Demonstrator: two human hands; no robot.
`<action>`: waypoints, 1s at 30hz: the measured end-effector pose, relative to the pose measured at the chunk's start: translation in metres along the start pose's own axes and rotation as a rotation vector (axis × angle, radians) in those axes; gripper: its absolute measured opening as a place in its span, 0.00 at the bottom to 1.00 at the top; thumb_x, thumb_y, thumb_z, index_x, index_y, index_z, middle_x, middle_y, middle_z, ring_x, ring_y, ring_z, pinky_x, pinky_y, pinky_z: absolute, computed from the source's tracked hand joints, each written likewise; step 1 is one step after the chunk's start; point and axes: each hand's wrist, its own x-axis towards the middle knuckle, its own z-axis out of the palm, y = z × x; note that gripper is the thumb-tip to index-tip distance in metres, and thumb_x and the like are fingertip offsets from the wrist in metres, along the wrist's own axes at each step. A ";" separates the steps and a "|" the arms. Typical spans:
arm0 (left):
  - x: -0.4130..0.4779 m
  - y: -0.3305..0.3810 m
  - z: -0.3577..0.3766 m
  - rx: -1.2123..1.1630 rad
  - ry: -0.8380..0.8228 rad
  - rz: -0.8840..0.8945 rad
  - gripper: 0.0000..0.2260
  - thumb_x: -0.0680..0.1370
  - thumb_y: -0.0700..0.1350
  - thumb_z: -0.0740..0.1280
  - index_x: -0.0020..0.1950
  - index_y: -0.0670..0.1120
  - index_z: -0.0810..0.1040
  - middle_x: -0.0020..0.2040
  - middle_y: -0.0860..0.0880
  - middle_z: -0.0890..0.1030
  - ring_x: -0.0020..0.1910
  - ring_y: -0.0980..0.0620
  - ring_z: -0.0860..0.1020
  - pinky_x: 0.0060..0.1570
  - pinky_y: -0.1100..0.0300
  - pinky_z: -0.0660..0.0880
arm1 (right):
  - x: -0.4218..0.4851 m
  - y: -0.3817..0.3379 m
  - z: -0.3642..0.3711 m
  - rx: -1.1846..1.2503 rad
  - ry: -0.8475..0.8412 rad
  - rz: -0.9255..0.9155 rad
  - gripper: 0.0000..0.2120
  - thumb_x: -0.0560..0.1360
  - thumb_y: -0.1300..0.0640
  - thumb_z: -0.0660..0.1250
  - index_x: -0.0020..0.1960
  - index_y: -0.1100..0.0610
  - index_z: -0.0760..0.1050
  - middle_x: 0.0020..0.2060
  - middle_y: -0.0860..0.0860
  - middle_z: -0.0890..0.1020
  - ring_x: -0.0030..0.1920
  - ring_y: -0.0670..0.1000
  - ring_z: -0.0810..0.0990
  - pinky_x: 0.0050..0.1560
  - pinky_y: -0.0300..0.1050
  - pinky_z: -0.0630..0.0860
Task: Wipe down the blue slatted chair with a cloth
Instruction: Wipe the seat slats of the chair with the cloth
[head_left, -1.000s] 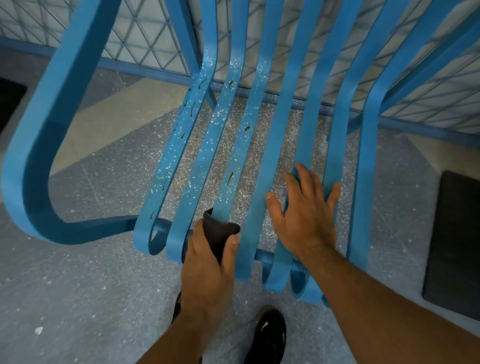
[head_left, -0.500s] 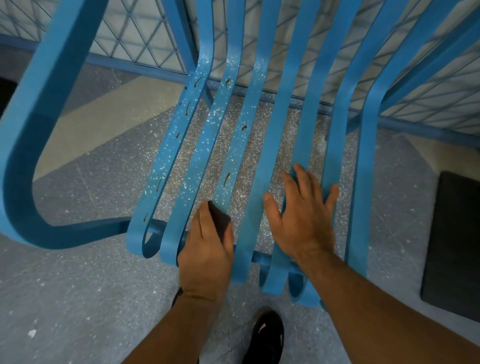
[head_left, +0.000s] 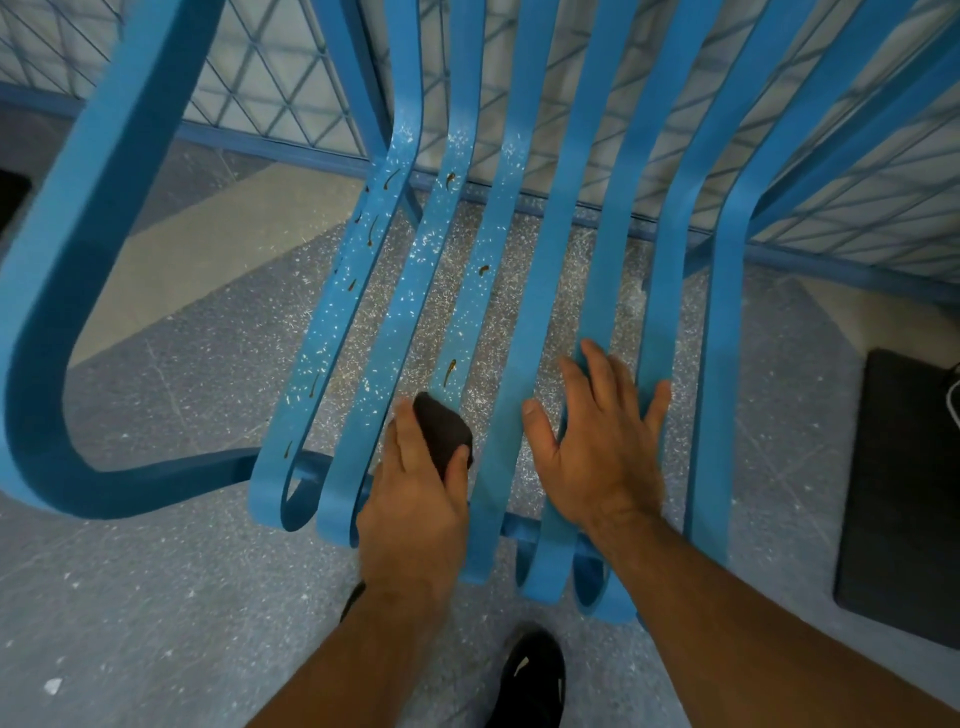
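Observation:
The blue slatted chair (head_left: 524, 291) fills the head view, its seat slats running away from me. White specks and small brown streaks cover the three leftmost slats; the slats to the right look clean. My left hand (head_left: 415, 499) grips a dark cloth (head_left: 441, 431) and presses it on the third slat from the left, near the front edge. My right hand (head_left: 602, 447) lies flat with fingers spread on the slats further right, holding nothing.
A wide blue armrest loop (head_left: 62, 291) curves at the left. Behind the chair runs a wire mesh fence (head_left: 270, 88) with a blue base rail. A dark mat (head_left: 904, 499) lies on the speckled floor at right. My black shoe (head_left: 530, 675) stands below the seat front.
My left hand slid the cloth a little way forward along the third slat, away from the front edge. My right hand stayed flat in about the same place.

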 end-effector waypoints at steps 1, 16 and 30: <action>0.004 0.004 0.000 0.011 -0.024 -0.047 0.33 0.80 0.56 0.60 0.78 0.44 0.51 0.74 0.42 0.65 0.68 0.42 0.70 0.59 0.48 0.73 | 0.000 0.000 0.000 0.001 -0.001 -0.001 0.31 0.78 0.36 0.46 0.74 0.53 0.63 0.77 0.51 0.59 0.76 0.56 0.58 0.73 0.70 0.45; 0.042 0.025 -0.012 0.012 -0.170 -0.201 0.25 0.78 0.66 0.56 0.60 0.46 0.68 0.48 0.49 0.79 0.45 0.47 0.78 0.40 0.56 0.72 | 0.001 0.000 0.000 -0.010 -0.032 -0.004 0.32 0.78 0.35 0.45 0.74 0.53 0.62 0.77 0.50 0.57 0.76 0.56 0.57 0.73 0.69 0.44; 0.067 0.043 -0.006 0.029 -0.167 -0.204 0.24 0.79 0.64 0.54 0.57 0.43 0.69 0.44 0.47 0.77 0.42 0.47 0.76 0.37 0.55 0.69 | 0.001 0.001 -0.001 -0.015 -0.024 -0.009 0.32 0.78 0.36 0.44 0.74 0.54 0.63 0.77 0.52 0.59 0.76 0.56 0.59 0.73 0.70 0.44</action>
